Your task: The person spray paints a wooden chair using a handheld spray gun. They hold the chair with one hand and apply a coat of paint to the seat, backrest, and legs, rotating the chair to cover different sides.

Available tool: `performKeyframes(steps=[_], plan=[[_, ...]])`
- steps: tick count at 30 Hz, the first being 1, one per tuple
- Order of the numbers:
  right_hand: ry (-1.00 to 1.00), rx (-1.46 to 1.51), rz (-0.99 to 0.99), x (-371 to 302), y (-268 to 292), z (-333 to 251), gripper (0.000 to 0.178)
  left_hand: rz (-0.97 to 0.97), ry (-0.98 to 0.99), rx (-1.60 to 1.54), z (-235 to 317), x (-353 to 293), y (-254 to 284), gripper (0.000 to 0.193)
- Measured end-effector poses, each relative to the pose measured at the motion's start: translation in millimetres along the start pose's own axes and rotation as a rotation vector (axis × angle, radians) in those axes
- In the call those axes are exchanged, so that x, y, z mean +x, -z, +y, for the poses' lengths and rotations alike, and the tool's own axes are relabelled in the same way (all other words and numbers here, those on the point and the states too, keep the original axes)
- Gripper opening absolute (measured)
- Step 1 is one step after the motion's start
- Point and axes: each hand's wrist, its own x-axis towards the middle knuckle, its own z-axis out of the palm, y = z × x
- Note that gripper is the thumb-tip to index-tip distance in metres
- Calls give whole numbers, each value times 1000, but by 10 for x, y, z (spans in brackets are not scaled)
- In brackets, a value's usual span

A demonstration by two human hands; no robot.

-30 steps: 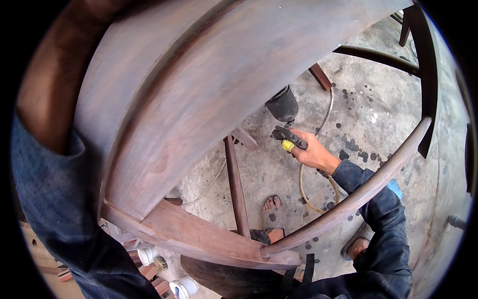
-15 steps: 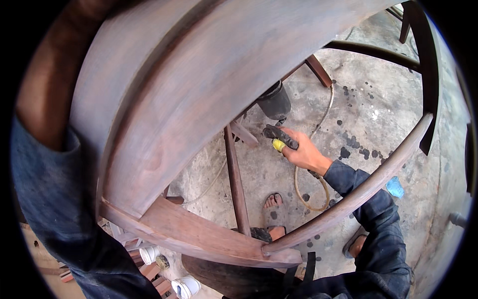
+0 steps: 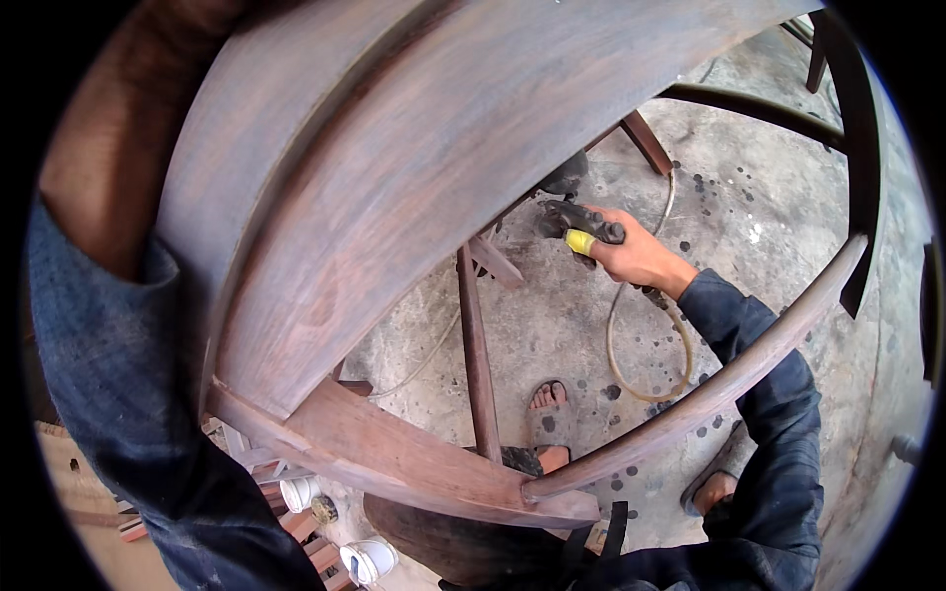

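Observation:
Below the armrest of a brown wooden chair (image 3: 384, 217), my right hand (image 3: 636, 251) is closed around a dark spray gun (image 3: 579, 219). Something yellow (image 3: 579, 240) is wrapped on one of its fingers. A black cup-like shape (image 3: 566, 177) shows beyond the gun, partly hidden by the chair's wide panel; whether the two are joined I cannot tell. A pale hose (image 3: 613, 340) loops beneath my right wrist. At the upper left, my left hand (image 3: 202, 18) rests at or near the panel's far edge. Its fingers are lost in the dark rim.
The chair's curved armrest (image 3: 709, 369) crosses over my right forearm, with a leg (image 3: 477, 355) standing below. Dark spots mark the grey concrete floor (image 3: 552, 325). White buckets (image 3: 369, 561) and wood pieces lie at lower left. My sandalled feet (image 3: 549, 399) are beneath the chair.
My right hand has moved up and slightly right with the spray gun, closer to the panel's underside. The chair has shifted slightly right in view. My left arm stays raised.

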Motion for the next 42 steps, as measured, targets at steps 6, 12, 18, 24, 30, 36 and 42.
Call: performKeyframes(steps=[6,12,18,24,30,36,42], plan=[[-90,88,-95,-300,263,-258,26,-5,26,15,-13,-17,-30,56],[-226,124,-80,-469,601,-194,25,-4,16,9,9,-5,-58,56],[-218,-40,-28,-164,420,-274,36,10,26,34,-1,-31,16,56],[-219,-165,35,92,260,-246,53,2,21,62,15,26,30,56],[-193,-101,34,137,211,-196,49,5,30,61,58,33,1,56],[-223,-80,0,-103,452,-265,50,12,46,57,54,-29,14,56],[-80,24,-69,32,219,-279,42,19,52,91,55,-28,67,56]])
